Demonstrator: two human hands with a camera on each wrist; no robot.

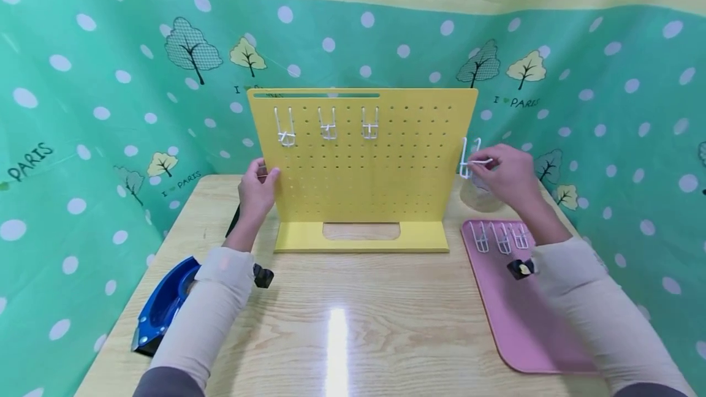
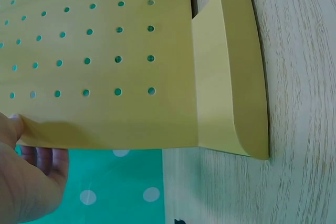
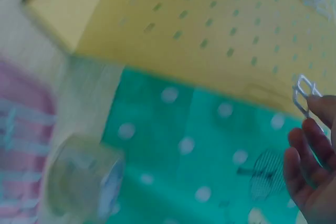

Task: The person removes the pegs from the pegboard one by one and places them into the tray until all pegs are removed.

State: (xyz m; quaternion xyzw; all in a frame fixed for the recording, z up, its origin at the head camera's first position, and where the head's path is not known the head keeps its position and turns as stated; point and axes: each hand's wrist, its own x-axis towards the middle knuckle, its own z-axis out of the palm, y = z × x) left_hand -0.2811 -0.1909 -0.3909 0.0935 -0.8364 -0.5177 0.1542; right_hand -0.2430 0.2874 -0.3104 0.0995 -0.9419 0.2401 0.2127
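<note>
A yellow pegboard [image 1: 358, 182] stands upright on its base on the wooden table. My left hand [image 1: 256, 192] grips its left edge, the thumb on the front and the fingers behind. Three white wire hooks, one of them the left hook [image 1: 284, 133], hang in a row near the top. Just off the board's right edge, my right hand [image 1: 510, 173] pinches another white wire hook [image 1: 464, 161], its prongs upward. In the right wrist view this held hook [image 3: 300, 95] shows between thumb and fingers.
On the right lies a pink tray [image 1: 513, 317] with three white hooks [image 1: 502, 241] along its far end. Behind it stands a clear tape-like roll [image 1: 478, 198]. A blue object [image 1: 165, 305] with a dark edge sits at the left. A patterned curtain [image 1: 331, 41] surrounds the table.
</note>
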